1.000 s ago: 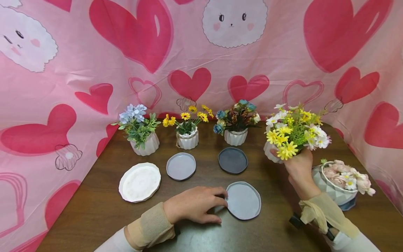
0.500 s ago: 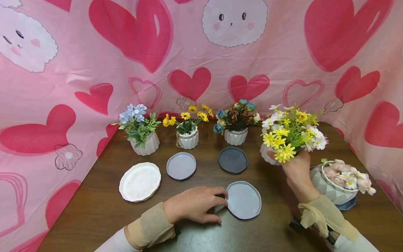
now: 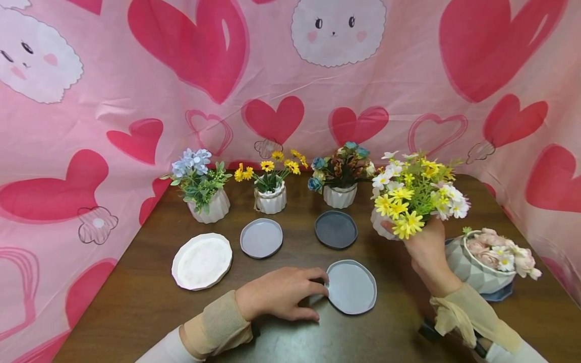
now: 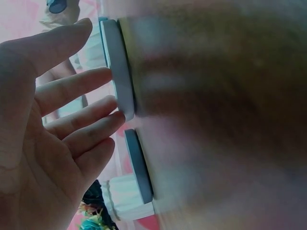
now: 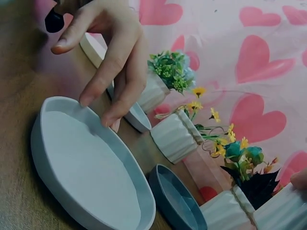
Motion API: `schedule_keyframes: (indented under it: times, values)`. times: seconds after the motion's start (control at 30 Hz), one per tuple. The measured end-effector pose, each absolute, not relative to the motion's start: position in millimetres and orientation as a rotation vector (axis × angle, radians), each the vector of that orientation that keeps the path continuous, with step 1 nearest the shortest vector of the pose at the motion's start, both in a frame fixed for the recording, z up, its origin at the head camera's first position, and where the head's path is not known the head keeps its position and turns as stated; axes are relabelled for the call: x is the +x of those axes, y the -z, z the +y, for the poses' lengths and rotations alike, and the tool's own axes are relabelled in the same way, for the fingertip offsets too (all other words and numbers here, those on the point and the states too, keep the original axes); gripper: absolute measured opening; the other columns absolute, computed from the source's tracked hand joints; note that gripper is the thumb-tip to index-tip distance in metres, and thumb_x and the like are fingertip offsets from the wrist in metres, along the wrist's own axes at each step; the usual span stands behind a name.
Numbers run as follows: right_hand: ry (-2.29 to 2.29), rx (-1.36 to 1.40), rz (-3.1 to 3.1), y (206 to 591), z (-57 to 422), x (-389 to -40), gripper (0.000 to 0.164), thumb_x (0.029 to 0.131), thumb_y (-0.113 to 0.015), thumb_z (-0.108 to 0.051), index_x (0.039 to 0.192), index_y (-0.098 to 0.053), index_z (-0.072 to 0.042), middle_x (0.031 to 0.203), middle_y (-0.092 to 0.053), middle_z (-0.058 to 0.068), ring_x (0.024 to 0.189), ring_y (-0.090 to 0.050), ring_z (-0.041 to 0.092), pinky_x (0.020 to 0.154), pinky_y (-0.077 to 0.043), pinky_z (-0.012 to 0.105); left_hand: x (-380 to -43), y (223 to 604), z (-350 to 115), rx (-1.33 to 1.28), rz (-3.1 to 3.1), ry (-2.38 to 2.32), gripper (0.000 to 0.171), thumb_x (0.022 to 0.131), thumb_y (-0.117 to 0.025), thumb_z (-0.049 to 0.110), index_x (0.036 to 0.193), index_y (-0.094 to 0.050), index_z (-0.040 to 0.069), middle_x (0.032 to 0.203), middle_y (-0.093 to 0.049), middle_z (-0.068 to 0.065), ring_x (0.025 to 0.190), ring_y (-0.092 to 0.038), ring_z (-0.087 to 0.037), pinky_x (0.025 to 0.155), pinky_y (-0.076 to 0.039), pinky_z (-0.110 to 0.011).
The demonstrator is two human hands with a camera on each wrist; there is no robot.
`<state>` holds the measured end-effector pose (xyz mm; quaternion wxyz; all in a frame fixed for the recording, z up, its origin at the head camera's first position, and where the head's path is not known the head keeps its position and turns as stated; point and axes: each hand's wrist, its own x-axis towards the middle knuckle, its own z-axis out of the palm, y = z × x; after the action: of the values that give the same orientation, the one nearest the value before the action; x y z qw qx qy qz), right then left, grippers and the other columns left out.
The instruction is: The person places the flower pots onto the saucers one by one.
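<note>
Lower centre: left hand, fingers relaxed, gripping nothing, tips at the rim of 1 grey saucer. Right of centre: right hand grips 1 white pot. Judged rigid, brittle, top-heavy; hold the wall, below the bouquet.

Held pot partly behind flowers

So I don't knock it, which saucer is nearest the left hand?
The light-grey saucer in front of the dark saucer: its rim meets the left hand; the others lie apart from it.
</note>
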<state>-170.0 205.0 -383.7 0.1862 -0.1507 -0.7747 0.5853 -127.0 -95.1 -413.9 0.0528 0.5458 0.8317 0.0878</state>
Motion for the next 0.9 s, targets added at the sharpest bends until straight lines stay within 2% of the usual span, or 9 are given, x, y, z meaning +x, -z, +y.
schedule_keyframes:
  times: [0.1, 0.33, 0.53, 0.9]
  values:
    - [-1.640, -0.423, -2.204, 382, 205, -168, 0.088, 0.071, -0.090, -0.021, 0.146, -0.043, -0.022, 0.140, -0.054, -0.004, 0.121, -0.049, 0.002, 0.088, -0.042, 0.007, -127, 414, -95, 1.661, 2.534, -0.265, 0.043, 0.091, -0.066, 0.051, 0.125, -0.065, 0.025, 0.135, -0.055, 0.002, 0.112, -0.062, -0.007, 0.094, -0.051, -0.024]
    - [-1.762, -0.357, -2.111, 382, 204, -163, 0.087, 0.069, -0.089, -0.009, 0.144, -0.046, -0.022, 0.137, -0.056, -0.005, 0.120, -0.051, 0.004, 0.083, -0.044, 0.006, -126, 416, -95, 1.665, 2.558, -0.265, 0.044, 0.089, -0.067, 0.052, 0.125, -0.065, 0.025, 0.133, -0.056, 0.003, 0.108, -0.063, -0.007, 0.093, -0.051, -0.023]
    - [-1.702, -0.365, -2.221, 381, 205, -159, 0.089, 0.074, -0.088, -0.021, 0.148, -0.038, -0.027, 0.143, -0.051, -0.006, 0.120, -0.048, 0.003, 0.080, -0.044, 0.005, -126, 415, -95, 1.659, 2.552, -0.266, 0.044, 0.089, -0.067, 0.052, 0.125, -0.065, 0.026, 0.133, -0.056, 0.003, 0.109, -0.063, -0.007, 0.093, -0.051, -0.023]
    - [-1.716, -0.343, -2.244, 378, 204, -148, 0.088, 0.076, -0.086, -0.019, 0.149, -0.036, -0.023, 0.142, -0.049, -0.006, 0.118, -0.047, 0.004, 0.079, -0.045, 0.005, -127, 415, -94, 1.649, 2.540, -0.274, 0.044, 0.090, -0.067, 0.052, 0.125, -0.065, 0.025, 0.133, -0.056, 0.004, 0.110, -0.062, -0.007, 0.094, -0.051, -0.023]
